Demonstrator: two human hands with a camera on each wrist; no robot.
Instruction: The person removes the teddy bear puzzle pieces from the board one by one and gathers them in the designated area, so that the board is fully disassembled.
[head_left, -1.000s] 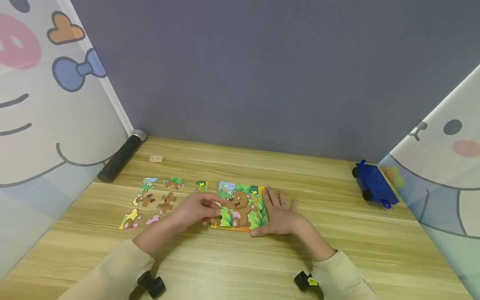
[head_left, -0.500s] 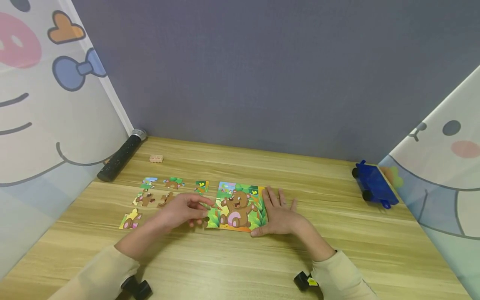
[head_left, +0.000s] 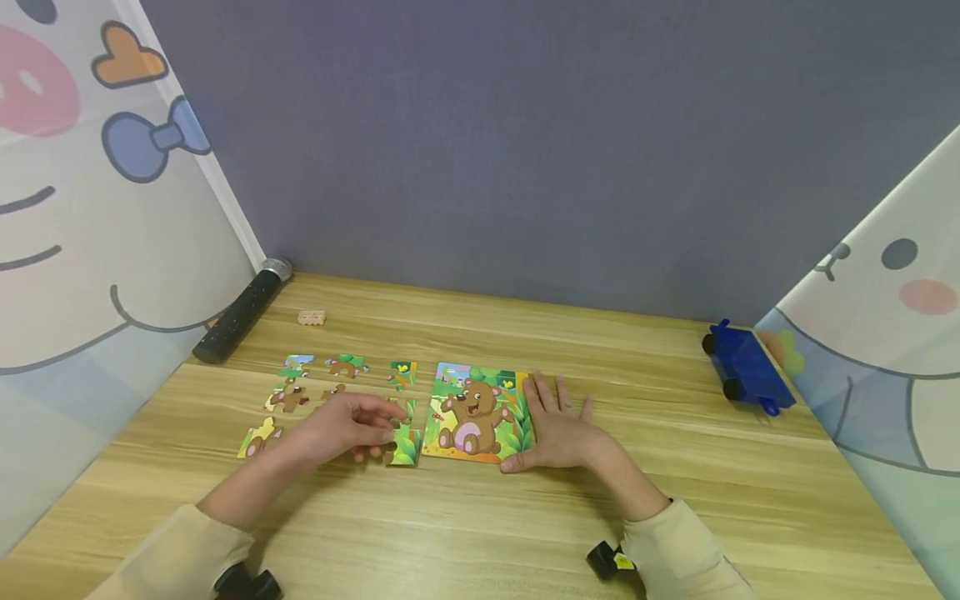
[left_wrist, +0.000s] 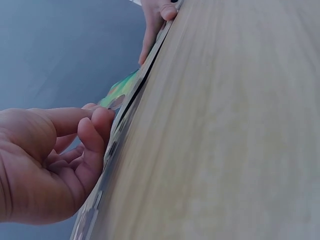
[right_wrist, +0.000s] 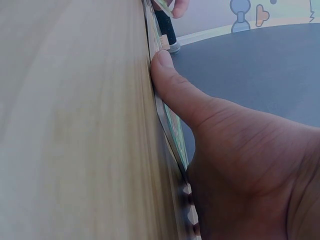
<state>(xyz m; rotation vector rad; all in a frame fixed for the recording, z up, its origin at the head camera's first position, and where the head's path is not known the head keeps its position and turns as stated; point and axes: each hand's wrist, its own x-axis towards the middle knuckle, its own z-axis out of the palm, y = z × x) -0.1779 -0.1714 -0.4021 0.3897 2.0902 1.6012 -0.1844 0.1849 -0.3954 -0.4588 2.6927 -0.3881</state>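
Between thumb and fingers my left hand (head_left: pixel 341 429) pinches a green leafy puzzle piece (head_left: pixel 406 447), tilted just left of the bear picture board (head_left: pixel 474 417). In the left wrist view the same piece shows its green face past the fingertips. My right hand (head_left: pixel 557 429) lies with spread, straight fingers along the board's right edge, its thumb at the lower corner. Loose puzzle pieces lie in rows to the left, among them a bear-ear piece (head_left: pixel 347 365), a bear-face piece (head_left: pixel 288 397) and a yellow-and-pink one (head_left: pixel 261 437). My left hand and forearm hide part of the lower rows.
A black microphone (head_left: pixel 243 312) lies at the table's left edge, near a small pinkish block (head_left: pixel 311 317). At the far right a blue toy cart (head_left: pixel 750 367) rests against the side panel. A grey wall (head_left: pixel 525 150) closes off the back.
My left hand has moved left from the board with the leafy puzzle piece, which now hangs over the gap beside the loose pieces. My right hand has stayed in place.
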